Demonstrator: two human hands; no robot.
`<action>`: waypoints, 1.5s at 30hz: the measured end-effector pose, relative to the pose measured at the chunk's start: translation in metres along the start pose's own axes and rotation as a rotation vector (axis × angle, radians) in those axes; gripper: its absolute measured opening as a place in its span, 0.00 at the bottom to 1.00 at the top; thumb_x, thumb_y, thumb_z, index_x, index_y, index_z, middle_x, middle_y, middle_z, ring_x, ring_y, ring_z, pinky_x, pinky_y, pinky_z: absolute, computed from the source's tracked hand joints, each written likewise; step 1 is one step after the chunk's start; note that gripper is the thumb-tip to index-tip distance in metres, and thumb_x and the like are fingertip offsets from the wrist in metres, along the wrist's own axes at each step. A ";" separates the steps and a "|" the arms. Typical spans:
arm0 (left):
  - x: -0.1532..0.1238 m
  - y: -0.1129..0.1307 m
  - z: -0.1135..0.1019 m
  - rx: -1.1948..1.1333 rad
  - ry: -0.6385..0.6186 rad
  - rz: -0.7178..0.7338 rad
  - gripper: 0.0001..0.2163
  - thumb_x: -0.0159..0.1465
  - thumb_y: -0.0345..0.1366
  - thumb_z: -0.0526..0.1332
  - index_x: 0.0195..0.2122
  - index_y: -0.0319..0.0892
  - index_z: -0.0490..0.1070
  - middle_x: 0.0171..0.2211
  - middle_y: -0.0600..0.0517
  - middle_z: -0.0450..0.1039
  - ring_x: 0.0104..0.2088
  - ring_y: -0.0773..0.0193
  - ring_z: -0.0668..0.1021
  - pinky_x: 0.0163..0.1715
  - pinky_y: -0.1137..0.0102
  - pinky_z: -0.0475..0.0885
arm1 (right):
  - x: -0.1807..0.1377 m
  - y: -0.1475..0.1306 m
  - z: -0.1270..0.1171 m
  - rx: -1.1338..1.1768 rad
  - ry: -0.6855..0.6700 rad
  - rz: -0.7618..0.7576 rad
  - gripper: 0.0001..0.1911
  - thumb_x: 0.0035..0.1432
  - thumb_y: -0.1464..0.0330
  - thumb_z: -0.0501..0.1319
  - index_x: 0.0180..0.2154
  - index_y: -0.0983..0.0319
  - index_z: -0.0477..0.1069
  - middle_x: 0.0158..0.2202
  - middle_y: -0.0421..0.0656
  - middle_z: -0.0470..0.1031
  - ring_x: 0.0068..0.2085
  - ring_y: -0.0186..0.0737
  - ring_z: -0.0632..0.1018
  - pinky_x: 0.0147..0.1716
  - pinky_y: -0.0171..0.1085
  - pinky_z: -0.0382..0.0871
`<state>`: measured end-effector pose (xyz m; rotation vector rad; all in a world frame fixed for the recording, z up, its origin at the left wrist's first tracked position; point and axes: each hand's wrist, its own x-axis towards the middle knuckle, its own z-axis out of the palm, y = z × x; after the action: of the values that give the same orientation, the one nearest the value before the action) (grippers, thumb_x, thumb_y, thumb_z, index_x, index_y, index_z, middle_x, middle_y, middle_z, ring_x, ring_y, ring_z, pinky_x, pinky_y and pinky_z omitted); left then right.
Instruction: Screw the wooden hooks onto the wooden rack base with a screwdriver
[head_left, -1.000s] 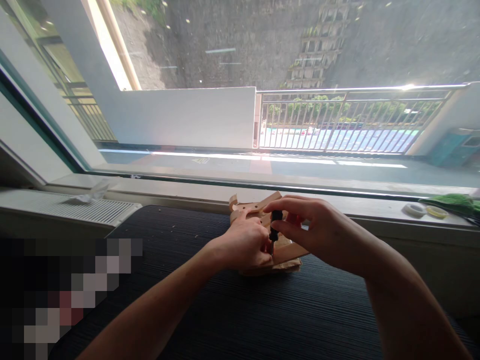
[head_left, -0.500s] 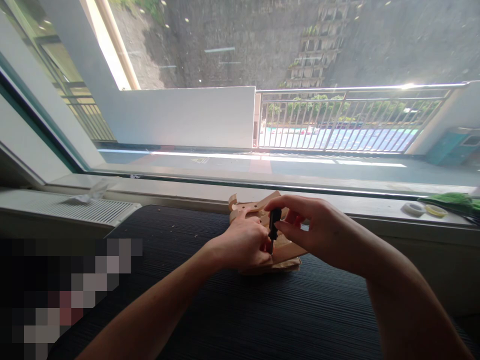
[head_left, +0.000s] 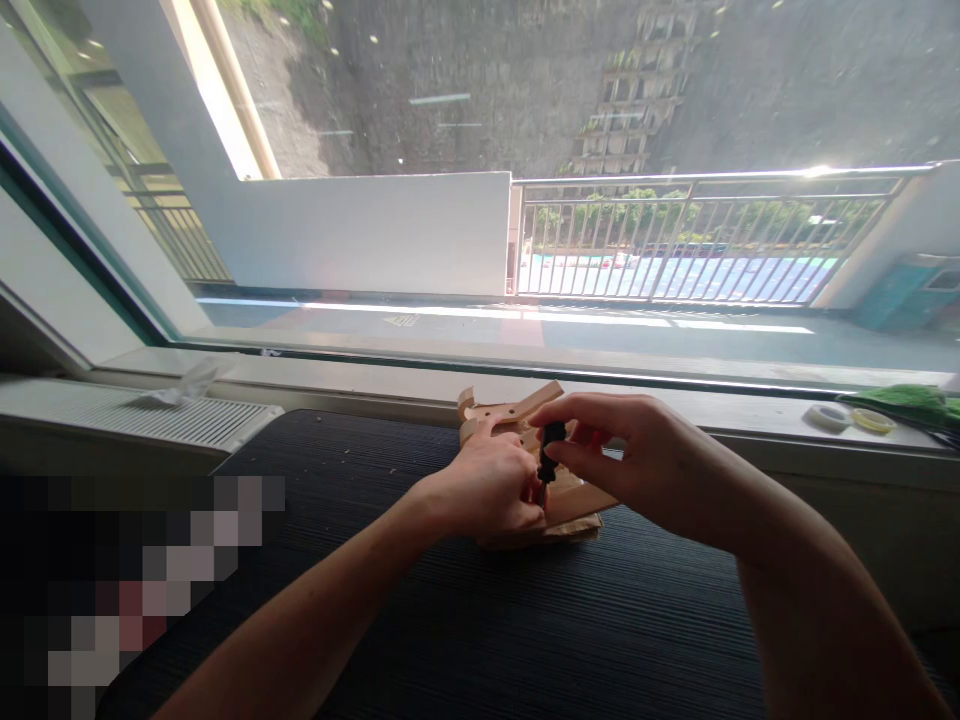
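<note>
A small wooden model [head_left: 568, 508] of flat laser-cut pieces stands on the dark ribbed table top [head_left: 465, 620], close to the window. My left hand [head_left: 491, 490] is closed around its near left side and covers much of it. My right hand [head_left: 626, 455] pinches the black handle of a little screwdriver [head_left: 552, 450], held upright with its tip down against the wood beside my left fingers. The tip itself is hidden between the two hands.
A window sill [head_left: 420, 385] runs behind the table, with a white vent grille [head_left: 150, 415] and crumpled plastic at left. Two tape rolls [head_left: 851, 420] and something green [head_left: 911, 402] lie on the sill at right. A blurred patch covers the lower left corner.
Only my right fingers shift a little on the screwdriver handle, as if turning it. The left hand and the wooden model stay where they were.
</note>
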<state>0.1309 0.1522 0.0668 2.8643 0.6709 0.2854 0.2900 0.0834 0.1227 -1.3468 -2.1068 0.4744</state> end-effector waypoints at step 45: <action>-0.001 -0.001 0.006 0.015 0.045 0.009 0.09 0.56 0.40 0.58 0.23 0.43 0.74 0.25 0.52 0.75 0.44 0.53 0.72 0.56 0.51 0.50 | 0.001 0.000 0.005 -0.037 0.025 -0.006 0.18 0.57 0.69 0.57 0.49 0.53 0.70 0.35 0.37 0.76 0.28 0.31 0.72 0.27 0.30 0.65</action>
<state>0.1309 0.1517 0.0606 2.8832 0.6716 0.3487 0.2868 0.0840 0.1192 -1.3600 -2.1080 0.4155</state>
